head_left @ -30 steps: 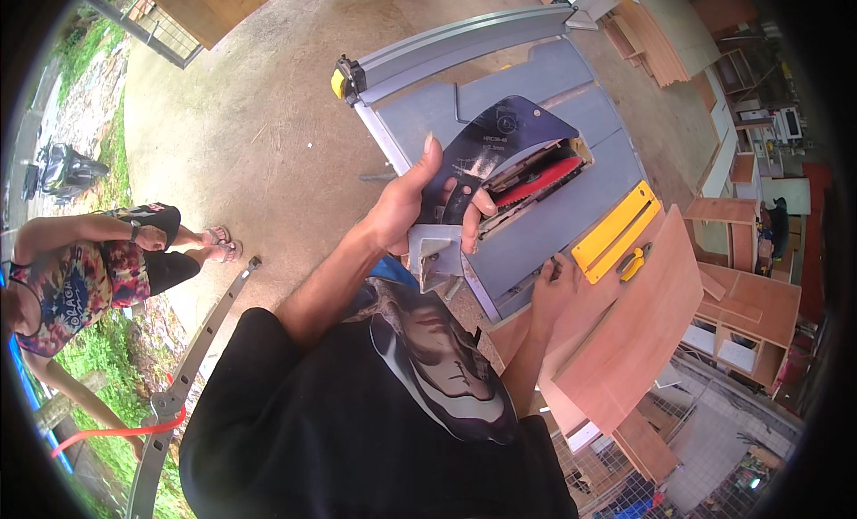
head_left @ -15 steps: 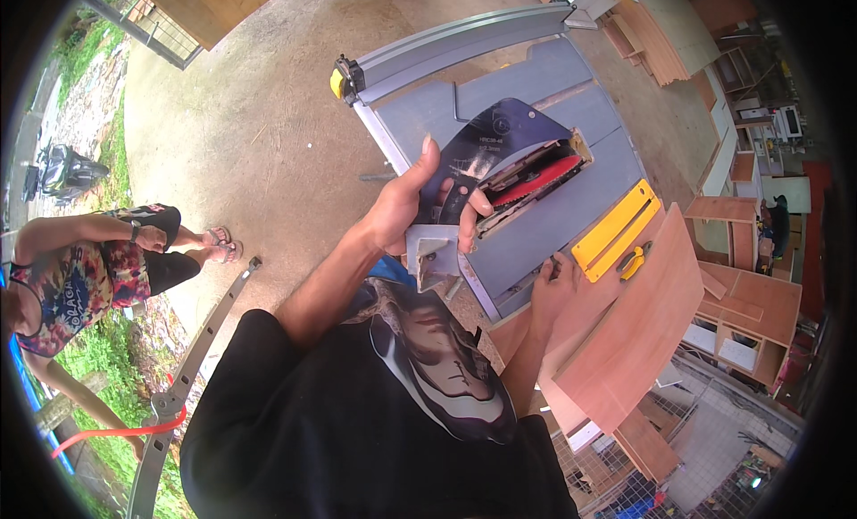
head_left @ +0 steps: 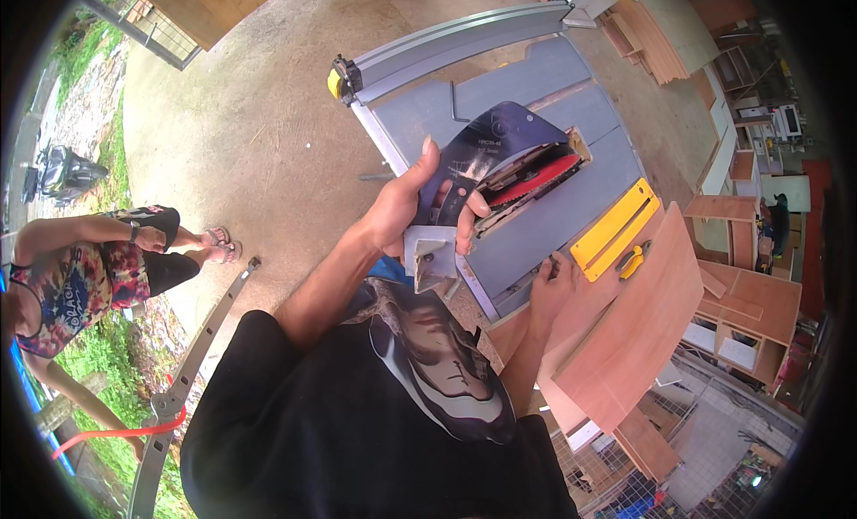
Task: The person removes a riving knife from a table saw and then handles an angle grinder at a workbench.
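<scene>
My left hand (head_left: 403, 205), gripping: fingers wrapped round the narrow end of a dark curved plate (head_left: 504, 140), thumb up along its side. Plate sits above the middle of the grey saw desk (head_left: 504, 258), wide end pointing toward the desk's far right corner, partly over the red blade (head_left: 546, 174). Can't tell if the plate's underside touches anything. Blade shows in an opening (head_left: 583, 146) in the desk top. Pale metal bracket (head_left: 427, 249) just below my left wrist, by the desk's near left corner.

My right hand (head_left: 553, 285) is low on a brown board (head_left: 571, 327) off the desk's near right edge, fingers loosely curled; can't tell if they pinch something. Just beside it, a yellow slotted plate (head_left: 611, 223) lies along that same edge, and past that, pliers (head_left: 632, 264) with yellow handles. Larger plywood panel (head_left: 638, 327) slants just right of the pliers.

Rest of the desk: long metal fence (head_left: 469, 50) across the far edge, yellow-and-black clamp (head_left: 343, 78) at its left end, bent dark rod (head_left: 455, 104) near the far left corner.

Off to my left, another person (head_left: 85, 278) in a patterned top, one arm bent, other reaching down toward a grey metal bar (head_left: 196, 345) with a red strap (head_left: 165, 424) across it. Concrete floor (head_left: 259, 126) under us.
</scene>
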### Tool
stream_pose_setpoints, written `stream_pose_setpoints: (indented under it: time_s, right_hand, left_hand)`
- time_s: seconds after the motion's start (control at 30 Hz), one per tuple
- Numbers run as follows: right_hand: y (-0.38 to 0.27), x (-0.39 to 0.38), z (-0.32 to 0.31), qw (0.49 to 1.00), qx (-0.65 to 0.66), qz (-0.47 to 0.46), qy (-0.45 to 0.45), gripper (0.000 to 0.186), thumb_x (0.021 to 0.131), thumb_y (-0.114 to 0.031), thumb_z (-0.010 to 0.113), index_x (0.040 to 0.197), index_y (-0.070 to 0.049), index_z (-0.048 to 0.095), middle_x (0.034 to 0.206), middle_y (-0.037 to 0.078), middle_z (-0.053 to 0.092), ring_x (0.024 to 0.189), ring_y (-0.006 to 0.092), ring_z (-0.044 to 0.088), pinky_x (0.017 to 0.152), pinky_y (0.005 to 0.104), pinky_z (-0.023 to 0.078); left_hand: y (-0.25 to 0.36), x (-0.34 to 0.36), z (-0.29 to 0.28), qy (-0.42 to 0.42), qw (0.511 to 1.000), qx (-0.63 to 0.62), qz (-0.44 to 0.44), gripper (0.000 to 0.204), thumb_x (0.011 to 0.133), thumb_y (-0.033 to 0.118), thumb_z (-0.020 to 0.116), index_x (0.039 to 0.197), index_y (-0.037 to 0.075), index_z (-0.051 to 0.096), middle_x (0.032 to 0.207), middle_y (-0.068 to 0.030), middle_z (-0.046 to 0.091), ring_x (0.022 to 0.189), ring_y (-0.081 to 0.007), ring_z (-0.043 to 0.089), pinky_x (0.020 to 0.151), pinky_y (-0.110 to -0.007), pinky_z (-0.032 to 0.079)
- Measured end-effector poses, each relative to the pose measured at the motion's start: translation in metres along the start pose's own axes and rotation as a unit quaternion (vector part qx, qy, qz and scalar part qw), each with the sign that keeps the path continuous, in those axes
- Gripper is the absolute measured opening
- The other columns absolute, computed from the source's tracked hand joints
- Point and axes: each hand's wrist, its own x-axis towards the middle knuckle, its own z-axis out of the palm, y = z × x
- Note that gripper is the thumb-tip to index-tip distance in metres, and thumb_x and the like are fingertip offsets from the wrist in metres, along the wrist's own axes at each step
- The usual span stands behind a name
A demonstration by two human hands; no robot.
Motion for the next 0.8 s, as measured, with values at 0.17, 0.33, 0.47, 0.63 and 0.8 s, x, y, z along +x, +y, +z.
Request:
stream_pose_setpoints:
  time_s: [0.17,0.33,0.47,0.63,0.8]
  right_hand:
    - [0.0016,-0.0002,0.0008,1.0,0.006,0.001,0.003,0.023,0.091,0.003,0.072,0.113,0.001,0.07,0.105,0.019,0.065,0.097,0.0358,0.066,0.084,0.0444,0.057]
    - [0.0008,-0.0007,0.0004,1.0,0.0,-0.003,0.005,0.022,0.091,0.002,0.072,0.113,0.001,0.07,0.105,0.019,0.065,0.098,0.0357,0.066,0.084,0.0444,0.057]
    - [-0.0017,-0.0004,-0.0015,1.0,-0.015,-0.013,0.006,0.022,0.091,0.002,0.073,0.112,0.001,0.07,0.105,0.019,0.066,0.098,0.0357,0.066,0.085,0.0447,0.056]
    - [-0.0008,0.0,-0.0007,0.999,-0.023,-0.02,0.015,0.021,0.09,0.001,0.073,0.111,0.0,0.071,0.103,0.019,0.066,0.098,0.0364,0.066,0.085,0.0458,0.055]
    - [-0.0003,-0.0009,-0.0005,0.999,-0.027,-0.011,0.015,0.021,0.089,0.001,0.074,0.11,0.0,0.071,0.103,0.019,0.067,0.098,0.0365,0.066,0.085,0.0461,0.055]
  left_hand:
    - [0.0,0.0006,0.0005,0.002,1.0,0.003,-0.003,0.104,0.106,0.078,0.015,0.105,-0.008,0.073,0.073,-0.0192,0.071,0.066,-0.0292,0.073,0.077,-0.039,0.061]
    - [-0.0017,0.0011,-0.0012,0.008,1.0,0.002,-0.006,0.104,0.105,0.079,0.016,0.105,-0.007,0.073,0.073,-0.0187,0.071,0.066,-0.0287,0.073,0.076,-0.038,0.061]
    - [-0.0021,0.0007,-0.0009,0.007,1.0,0.001,-0.008,0.103,0.105,0.079,0.016,0.106,-0.007,0.074,0.073,-0.0181,0.071,0.065,-0.0281,0.074,0.075,-0.037,0.061]
    - [-0.0021,0.0014,-0.0005,0.009,1.0,0.004,-0.008,0.103,0.106,0.078,0.016,0.105,-0.007,0.074,0.072,-0.0177,0.071,0.065,-0.0276,0.073,0.075,-0.036,0.061]
    - [-0.0024,0.0016,-0.0011,0.01,1.0,0.005,-0.006,0.103,0.106,0.078,0.015,0.105,-0.007,0.074,0.072,-0.0174,0.071,0.065,-0.0272,0.073,0.074,-0.036,0.061]
